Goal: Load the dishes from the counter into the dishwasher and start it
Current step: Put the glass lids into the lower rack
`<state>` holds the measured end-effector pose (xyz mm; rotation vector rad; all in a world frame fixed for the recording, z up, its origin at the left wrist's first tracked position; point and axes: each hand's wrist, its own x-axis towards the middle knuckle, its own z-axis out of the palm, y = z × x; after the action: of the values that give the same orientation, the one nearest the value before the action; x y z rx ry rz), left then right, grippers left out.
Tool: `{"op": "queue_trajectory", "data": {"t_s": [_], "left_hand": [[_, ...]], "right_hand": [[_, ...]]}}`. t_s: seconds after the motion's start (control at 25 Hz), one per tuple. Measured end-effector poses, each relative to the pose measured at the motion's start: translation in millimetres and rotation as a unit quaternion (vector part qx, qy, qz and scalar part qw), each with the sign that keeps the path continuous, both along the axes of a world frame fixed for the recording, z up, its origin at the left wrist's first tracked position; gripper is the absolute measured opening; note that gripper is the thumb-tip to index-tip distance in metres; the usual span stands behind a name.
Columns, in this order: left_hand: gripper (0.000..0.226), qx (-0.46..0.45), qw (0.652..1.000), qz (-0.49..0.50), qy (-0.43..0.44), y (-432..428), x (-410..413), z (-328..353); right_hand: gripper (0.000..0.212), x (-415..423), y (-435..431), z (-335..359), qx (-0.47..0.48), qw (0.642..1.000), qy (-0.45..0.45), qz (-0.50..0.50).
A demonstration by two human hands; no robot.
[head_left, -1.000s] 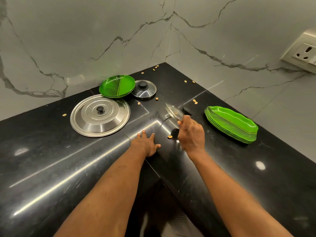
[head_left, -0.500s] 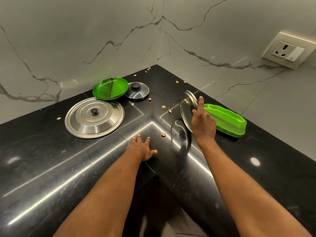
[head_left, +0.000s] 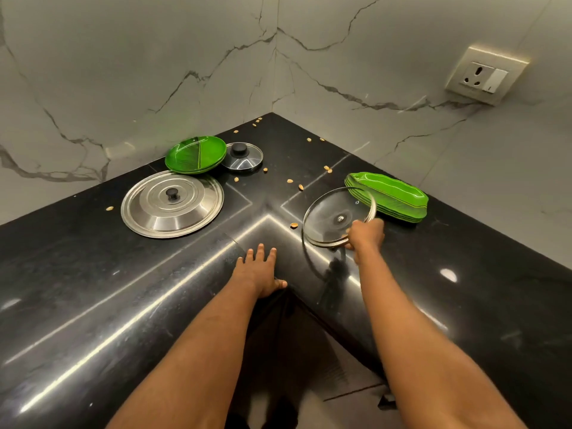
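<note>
Where the black counter [head_left: 93,289] turns its corner: one glass lid [head_left: 331,212], tilted, lying at 10 o'clock of the right hand [head_left: 366,235], whose curled fingers grip its rim. Green leaf plates [head_left: 393,196] at the lid's 2 o'clock. Left hand [head_left: 258,270] flat on counter, fingers spread.

The table [head_left: 93,305] is glossy black, dotted with tan bits [head_left: 290,181]. The wall [head_left: 123,72] across the upper frame is pale grey with dark veins. The round plate [head_left: 195,154] at centre left and the long plates [head_left: 390,193] at right are bright green with leaf ribs. The large lid [head_left: 171,204] is silver, ringed, with a black knob. The glass lid [head_left: 334,212] is clear, silver-rimmed.
</note>
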<state>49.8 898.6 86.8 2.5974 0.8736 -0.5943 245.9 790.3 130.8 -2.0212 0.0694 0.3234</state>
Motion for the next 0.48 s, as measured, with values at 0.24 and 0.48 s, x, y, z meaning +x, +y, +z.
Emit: {"op": "queue_trajectory", "data": {"t_s": [0.24,0.48], "left_hand": [[0.087,0.038,0.998,-0.027,-0.052,-14,-54,7],[0.085,0.056,0.995,-0.042,-0.07,-44,-114,14]], "right_hand": [[0.023,-88,-32,-9,0.18,0.98,0.068,-0.058],[0.015,-173,-79,-14,0.251,0.96,0.074,-0.102]]}}
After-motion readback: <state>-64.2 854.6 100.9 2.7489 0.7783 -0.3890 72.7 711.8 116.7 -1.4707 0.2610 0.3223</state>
